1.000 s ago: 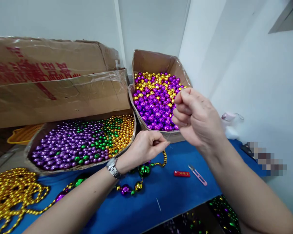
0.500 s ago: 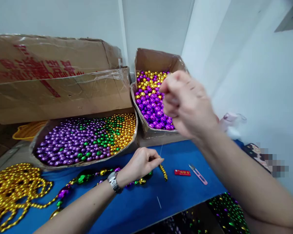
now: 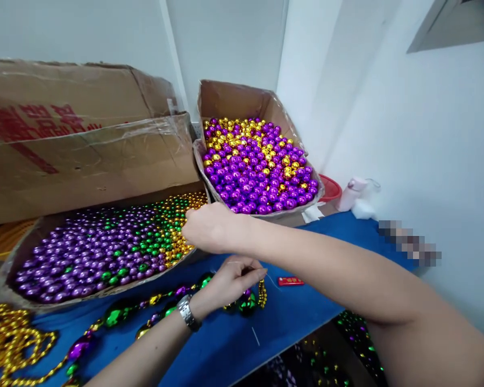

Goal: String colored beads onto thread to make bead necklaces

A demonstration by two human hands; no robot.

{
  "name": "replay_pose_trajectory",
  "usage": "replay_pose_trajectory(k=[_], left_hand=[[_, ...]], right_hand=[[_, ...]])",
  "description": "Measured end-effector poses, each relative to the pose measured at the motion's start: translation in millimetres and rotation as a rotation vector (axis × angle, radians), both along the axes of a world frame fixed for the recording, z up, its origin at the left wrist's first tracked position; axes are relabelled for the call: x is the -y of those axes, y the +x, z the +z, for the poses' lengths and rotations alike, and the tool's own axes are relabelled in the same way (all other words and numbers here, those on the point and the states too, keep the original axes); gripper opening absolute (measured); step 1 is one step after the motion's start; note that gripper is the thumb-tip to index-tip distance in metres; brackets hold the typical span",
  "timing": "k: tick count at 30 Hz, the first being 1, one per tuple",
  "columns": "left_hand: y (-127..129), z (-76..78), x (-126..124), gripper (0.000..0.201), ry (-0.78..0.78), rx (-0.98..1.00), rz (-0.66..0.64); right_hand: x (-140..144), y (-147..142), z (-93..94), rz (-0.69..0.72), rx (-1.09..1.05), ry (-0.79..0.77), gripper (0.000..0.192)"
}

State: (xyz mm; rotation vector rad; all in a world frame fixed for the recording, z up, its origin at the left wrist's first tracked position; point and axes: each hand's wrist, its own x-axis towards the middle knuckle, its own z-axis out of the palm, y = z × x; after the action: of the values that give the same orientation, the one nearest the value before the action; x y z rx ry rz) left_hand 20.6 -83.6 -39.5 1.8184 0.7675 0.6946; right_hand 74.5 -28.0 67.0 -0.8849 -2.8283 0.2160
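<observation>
My left hand (image 3: 242, 277), with a watch (image 3: 189, 313) on the wrist, is closed in a pinch on a thin pale thread (image 3: 272, 282) that curves away past its fingertips. Just below the fingertips hangs a short string of gold beads (image 3: 262, 294). A bead necklace (image 3: 116, 316) with large green, purple and gold beads lies on the blue table behind that wrist. My right hand (image 3: 210, 228) reaches across to the box of small beads (image 3: 100, 244), over its gold end. Its fingers are curled, and whatever they pinch is hidden behind the hand.
Behind stands a box of larger purple and gold balls (image 3: 254, 188). A tall cardboard carton (image 3: 84, 172) fills the back left. Gold bead strands (image 3: 16, 338) lie at left. On the blue table (image 3: 290, 317) are a red packet (image 3: 290, 281) and a thin white stick (image 3: 255, 336).
My right hand has swung left and down from in front of the ball box to the small beads. My left hand keeps its pinch. The view has turned right.
</observation>
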Motion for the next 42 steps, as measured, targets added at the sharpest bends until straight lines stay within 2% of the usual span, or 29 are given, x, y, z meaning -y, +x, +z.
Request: replay_pose_trajectory(k=[3,5,6,9,11,13,17,19,22,24,26,28,33,36,39,40,42], left_hand=[[-6.4,2.7,-2.6,0.027,-0.072,0.076,0.053],[-11.5,5.3,-3.2,0.028,-0.102,0.098,0.114],[-14.0,6.8,-3.3,0.028,-0.113,0.105,0.144],[-19.4,11.7,-3.3,0.029,-0.117,0.119,0.209],[-21.1,14.1,-3.8,0.029,-0.113,0.111,0.238],[-22.3,14.0,-4.9,0.029,-0.146,0.1,0.235],[-27.7,7.7,-7.2,0.026,-0.343,0.165,0.178],[-32.0,6.1,-6.6,0.024,-0.365,0.188,0.18],[-37.0,10.5,-2.7,0.019,-0.168,0.112,0.19],[-39.0,15.8,-0.1,0.016,0.072,0.057,0.174],[-40.4,19.9,0.9,0.019,0.31,0.033,0.131],[-42.0,21.3,-0.2,0.024,0.488,0.02,0.083],[-45.6,17.6,-5.2,0.031,0.754,-0.021,0.016],[-46.8,15.5,-4.7,0.034,0.824,-0.049,-0.012],[-46.7,14.1,-1.9,0.031,0.798,-0.106,0.049],[-46.1,13.7,-1.1,0.028,0.733,-0.124,0.099],[-44.1,13.1,-0.4,0.02,0.479,-0.111,0.19]], right_hand=[[17.5,40.1,0.1,-0.112,-0.013,0.084,0.02],[34.1,69.9,-10.8,-0.226,-0.107,0.147,0.024],[42.5,83.3,-20.1,-0.265,-0.177,0.125,0.024],[63.7,109.9,-55.2,-0.334,-0.346,-0.113,0.022],[73.5,115.3,-74.7,-0.382,-0.374,-0.192,0.015],[81.0,113.9,-85.7,-0.419,-0.385,-0.188,0.018],[93.8,105.5,-89.7,-0.401,-0.401,-0.122,0.021],[96.8,103.1,-90.2,-0.354,-0.414,-0.165,0.021],[91.4,102.5,-94.9,-0.433,-0.585,-0.284,0.019],[82.5,101.9,-100.9,-0.493,-0.755,-0.473,0.024],[73.3,99.7,-108.4,-0.465,-0.856,-0.711,0.031],[66.7,96.3,-116.3,-0.404,-0.872,-0.886,0.036],[61.6,90.6,-130.7,-0.266,-0.744,-1.075,0.04],[60.0,93.4,-129.7,-0.249,-0.695,-1.027,0.039],[61.5,98.4,-120.4,-0.326,-0.697,-0.819,0.033],[64.2,99.2,-116.7,-0.367,-0.71,-0.738,0.03],[73.7,98.5,-110.2,-0.454,-0.679,-0.519,0.026]])
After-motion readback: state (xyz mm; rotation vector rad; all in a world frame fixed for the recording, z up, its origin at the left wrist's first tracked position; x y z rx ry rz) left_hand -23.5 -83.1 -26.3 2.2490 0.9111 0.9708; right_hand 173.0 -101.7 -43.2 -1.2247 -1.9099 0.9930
